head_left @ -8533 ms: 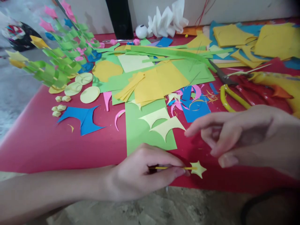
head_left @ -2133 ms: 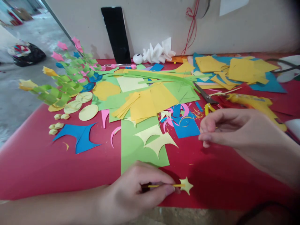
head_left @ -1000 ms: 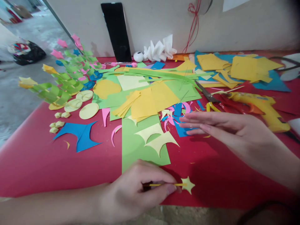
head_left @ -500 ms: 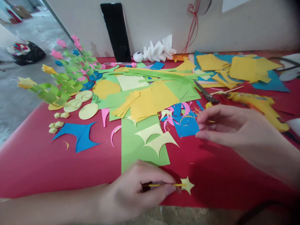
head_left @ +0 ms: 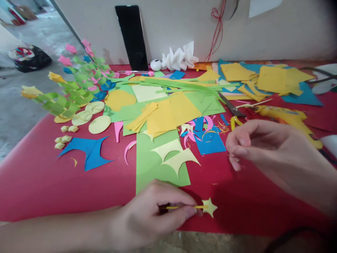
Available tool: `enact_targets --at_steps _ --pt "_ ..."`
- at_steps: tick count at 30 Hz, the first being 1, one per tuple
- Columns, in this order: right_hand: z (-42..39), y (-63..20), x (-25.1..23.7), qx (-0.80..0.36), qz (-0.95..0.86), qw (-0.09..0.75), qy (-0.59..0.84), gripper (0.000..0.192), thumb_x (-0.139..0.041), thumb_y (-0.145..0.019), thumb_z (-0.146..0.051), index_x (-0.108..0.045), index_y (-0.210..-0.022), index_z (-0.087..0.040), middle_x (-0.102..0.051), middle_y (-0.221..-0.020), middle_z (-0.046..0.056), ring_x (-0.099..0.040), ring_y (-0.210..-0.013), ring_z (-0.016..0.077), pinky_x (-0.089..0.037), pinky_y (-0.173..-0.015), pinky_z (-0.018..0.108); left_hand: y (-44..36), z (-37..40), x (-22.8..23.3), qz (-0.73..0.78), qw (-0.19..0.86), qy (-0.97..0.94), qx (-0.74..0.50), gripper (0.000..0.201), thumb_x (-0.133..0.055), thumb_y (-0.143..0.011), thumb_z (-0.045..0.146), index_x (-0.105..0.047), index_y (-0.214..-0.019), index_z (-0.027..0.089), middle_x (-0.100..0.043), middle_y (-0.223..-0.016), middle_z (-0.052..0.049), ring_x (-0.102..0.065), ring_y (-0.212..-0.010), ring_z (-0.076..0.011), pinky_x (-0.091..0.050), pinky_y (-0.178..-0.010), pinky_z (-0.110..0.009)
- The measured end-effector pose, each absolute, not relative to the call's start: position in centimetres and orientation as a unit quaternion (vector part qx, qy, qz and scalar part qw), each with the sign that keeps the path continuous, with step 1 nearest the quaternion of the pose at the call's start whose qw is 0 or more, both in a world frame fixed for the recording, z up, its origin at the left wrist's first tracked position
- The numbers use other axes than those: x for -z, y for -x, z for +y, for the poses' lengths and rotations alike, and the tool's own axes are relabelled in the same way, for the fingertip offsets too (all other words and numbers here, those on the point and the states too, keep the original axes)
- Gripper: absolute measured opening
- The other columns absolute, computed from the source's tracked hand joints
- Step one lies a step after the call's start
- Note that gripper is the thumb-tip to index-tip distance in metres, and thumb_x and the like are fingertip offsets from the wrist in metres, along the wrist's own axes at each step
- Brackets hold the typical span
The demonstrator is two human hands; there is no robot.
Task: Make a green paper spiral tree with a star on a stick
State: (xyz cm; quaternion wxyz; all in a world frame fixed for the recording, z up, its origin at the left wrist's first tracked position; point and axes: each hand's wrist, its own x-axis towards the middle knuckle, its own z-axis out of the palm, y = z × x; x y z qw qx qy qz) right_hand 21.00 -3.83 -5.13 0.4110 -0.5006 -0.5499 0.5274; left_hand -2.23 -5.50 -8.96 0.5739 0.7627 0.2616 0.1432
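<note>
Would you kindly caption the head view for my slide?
Left hand holding a yellow stick tipped with a star; right hand apart, half-curled.

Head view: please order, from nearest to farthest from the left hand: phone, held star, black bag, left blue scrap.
1. Held star: just right of the left hand.
2. Left blue scrap: ahead left.
3. Phone: against the back wall.
4. Black bag: far left, on the floor.

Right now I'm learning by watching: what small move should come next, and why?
Perhaps bring the right hand down to press the pale star gently: the yellow stick overlaps it, the left hand pinches only the stick, and the right hand seems to hold nothing.
</note>
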Motion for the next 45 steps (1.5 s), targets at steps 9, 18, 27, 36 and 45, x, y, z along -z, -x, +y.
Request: enact_targets --at_steps 9,18,27,36,45 --pt "-4.4 -20.7 5.4 -0.22 -0.617 0.408 0.636 0.025 -0.065 -0.075 -0.036 -0.063 -0.057 -0.02 -0.056 -0.045 -0.003 -0.05 -0.039 0.0049 -0.04 -0.036 0.01 2.2 -5.4 8.6 0.281 0.585 -0.744 -0.159 0.029 -0.044 -0.087 0.022 -0.067 -0.079 0.007 -0.056 -0.054 -0.002 -0.043 -0.048 -0.007 -0.037 -0.046 -0.016" --pt "-4.8 -20.2 5.5 -0.358 -0.705 0.243 0.562 0.012 -0.058 -0.079 -0.04 -0.064 -0.086 -0.033 -0.066 -0.086 -0.007 -0.062 -0.073 0.0091 -0.051 -0.054 0.01 2.1 -5.4 8.1 0.312 0.645 -0.675 -0.178 0.023 -0.051 -0.083 0.018 -0.069 -0.084 0.003 -0.066 -0.063 -0.009 -0.047 -0.048 -0.0069 -0.04 -0.047 -0.016" --pt "-7.7 -19.8 6.0 -0.45 -0.662 0.191 0.568 0.03 -0.057 -0.077 -0.051 -0.062 -0.099 -0.032 -0.064 -0.099 0.001 -0.061 -0.085 0.0202 -0.056 -0.063 0.023 2.1 -5.4 8.0 0.311 0.673 -0.649 -0.168 0.025 -0.048 -0.085 0.022 -0.066 -0.086 0.004 -0.052 -0.054 -0.001 -0.043 -0.044 -0.006 -0.037 -0.041 -0.016" --pt "-7.8 -18.4 6.8 -0.461 -0.647 0.214 0.569 0.025 -0.06 -0.075 -0.05 -0.06 -0.094 -0.034 -0.065 -0.09 -0.003 -0.063 -0.079 0.0144 -0.054 -0.063 0.014 2.0 -5.5 7.9 0.334 0.664 -0.638 -0.203 0.016 -0.052 -0.082 0.016 -0.065 -0.086 0.008 -0.054 -0.056 0.001 -0.047 -0.046 -0.0049 -0.039 -0.041 -0.012" --pt "-8.1 -17.6 6.4 -0.45 -0.638 0.266 0.565 0.016 -0.063 -0.074 -0.041 -0.061 -0.087 -0.033 -0.064 -0.08 -0.003 -0.061 -0.066 0.0101 -0.051 -0.055 0.008 2.2 -5.6 8.2 0.327 0.664 -0.643 -0.198 0.016 -0.051 -0.084 0.018 -0.064 -0.09 0.011 -0.054 -0.054 0.003 -0.049 -0.044 -0.0038 -0.039 -0.041 -0.009"
